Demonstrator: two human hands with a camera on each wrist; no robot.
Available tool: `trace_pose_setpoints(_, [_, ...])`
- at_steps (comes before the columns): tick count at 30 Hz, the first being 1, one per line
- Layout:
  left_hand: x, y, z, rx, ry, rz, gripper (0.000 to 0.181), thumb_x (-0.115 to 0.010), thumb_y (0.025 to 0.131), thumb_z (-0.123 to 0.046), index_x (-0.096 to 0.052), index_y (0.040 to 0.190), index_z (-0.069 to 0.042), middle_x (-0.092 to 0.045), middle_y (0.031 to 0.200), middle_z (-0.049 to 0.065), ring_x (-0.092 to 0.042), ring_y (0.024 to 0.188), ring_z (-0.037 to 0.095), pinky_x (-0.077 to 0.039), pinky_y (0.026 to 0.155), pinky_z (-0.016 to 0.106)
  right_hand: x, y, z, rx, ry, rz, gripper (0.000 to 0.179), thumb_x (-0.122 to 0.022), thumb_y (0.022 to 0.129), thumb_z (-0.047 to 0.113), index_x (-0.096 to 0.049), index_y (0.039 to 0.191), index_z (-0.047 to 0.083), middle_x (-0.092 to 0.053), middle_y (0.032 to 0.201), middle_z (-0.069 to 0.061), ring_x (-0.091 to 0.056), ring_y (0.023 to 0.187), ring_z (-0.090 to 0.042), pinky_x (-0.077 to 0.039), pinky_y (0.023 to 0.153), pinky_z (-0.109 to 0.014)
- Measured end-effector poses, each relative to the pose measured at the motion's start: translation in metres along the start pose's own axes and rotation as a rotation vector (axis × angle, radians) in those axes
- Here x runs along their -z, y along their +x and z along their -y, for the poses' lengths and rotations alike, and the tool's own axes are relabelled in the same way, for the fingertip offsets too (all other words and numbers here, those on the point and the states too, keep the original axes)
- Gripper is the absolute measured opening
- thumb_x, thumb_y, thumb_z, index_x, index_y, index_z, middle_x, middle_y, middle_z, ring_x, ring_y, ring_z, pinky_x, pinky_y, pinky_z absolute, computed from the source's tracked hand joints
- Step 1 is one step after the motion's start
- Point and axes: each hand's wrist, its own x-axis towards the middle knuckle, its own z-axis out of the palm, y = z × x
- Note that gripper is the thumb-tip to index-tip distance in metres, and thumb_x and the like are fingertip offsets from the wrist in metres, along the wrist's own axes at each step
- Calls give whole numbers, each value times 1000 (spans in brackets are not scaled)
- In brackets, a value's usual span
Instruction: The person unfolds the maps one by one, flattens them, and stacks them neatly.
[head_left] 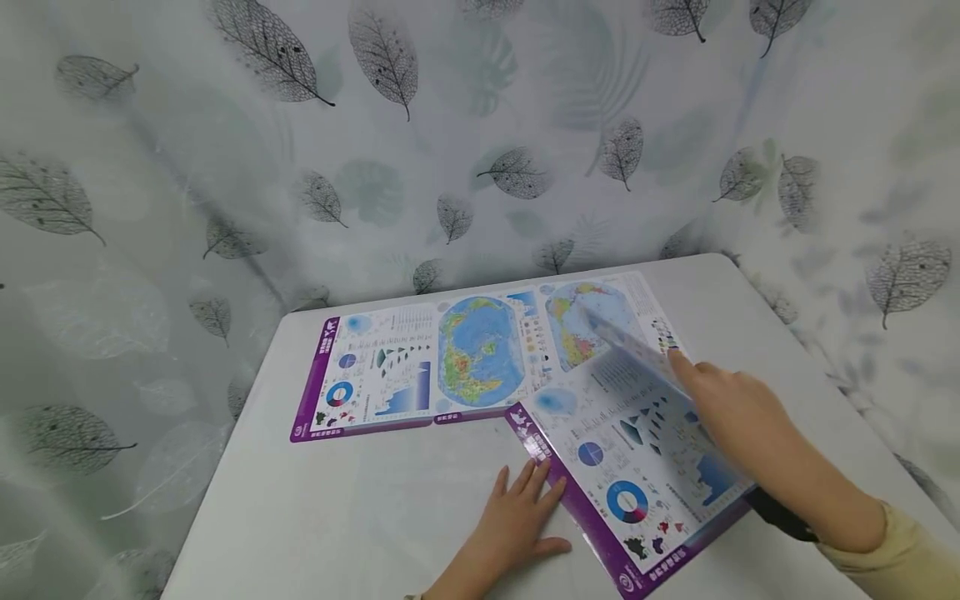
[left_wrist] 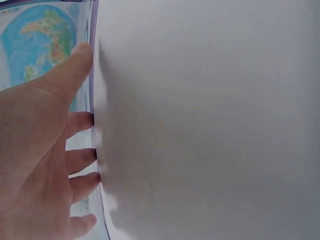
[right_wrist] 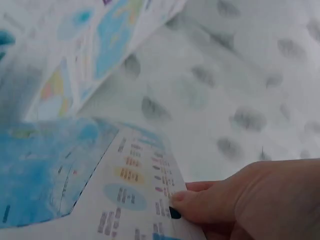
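Observation:
My right hand (head_left: 738, 412) pinches the edge of a folded map sheet (head_left: 611, 521) and holds that part up off the table. In the right wrist view, the thumb (right_wrist: 187, 200) lies on the printed face of the raised part. My left hand (head_left: 517, 517) rests at the purple border of the same sheet, its fingers spread and touching the edge. The left wrist view shows these fingers (left_wrist: 82, 161) along the edge of a plain white surface (left_wrist: 200, 120). Behind, a second map sheet (head_left: 393, 367) lies flat, partly overlapped by the first.
Both sheets lie on a white table (head_left: 337, 517) with rounded far corners. A pale curtain (head_left: 450, 125) with a leaf print hangs behind the table and along both sides. A dark band (head_left: 780, 512) sits at the right wrist, beside a light yellow sleeve (head_left: 892, 554).

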Motion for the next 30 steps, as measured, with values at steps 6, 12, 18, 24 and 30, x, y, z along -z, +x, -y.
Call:
trace_pose_setpoints(6, [1,-10,11,12,-13,13,75,-45,81,-71,-47,140,-24,-37,145,7,-33,132,27,-30,100,54,19,12,-57,-166,62,91,42,-50,85,-13,-43,126,-13,-57,74,-27,-54,55,-35,-43,48,-44])
trace_pose_setpoints(12, [-2,-26,26,22,-18,-13,75,-43,82,-71,-50,137,-21,-40,143,8,-35,130,30,-30,99,56,19,15,-127,-279,189,124,32,-45,95,0,-44,125,-14,-54,76,-31,-48,53,-33,-38,47,-41])
trace_pose_setpoints(18, [-3,-45,45,142,-80,54,87,-39,83,-73,-44,139,-7,-40,143,9,-31,132,32,-24,102,58,1,7,-183,-363,317,118,35,-46,97,6,-44,123,-18,-51,102,-43,-53,81,-52,-43,63,-58])
trace_pose_setpoints(24, [1,-49,46,193,-115,13,87,-44,83,-71,-41,140,-5,-40,143,13,-30,133,33,-24,101,59,-18,-10,-215,-425,337,91,35,-42,99,6,-42,121,-21,-52,92,-40,-51,55,-30,-42,48,-41])
trace_pose_setpoints(30, [5,-23,30,119,-32,-88,84,-46,82,-70,-41,141,-10,-37,144,14,-31,132,33,-28,100,57,-33,-20,-240,-480,282,144,33,-45,96,3,-42,117,-22,-51,93,-42,-51,55,-31,-43,51,-46])
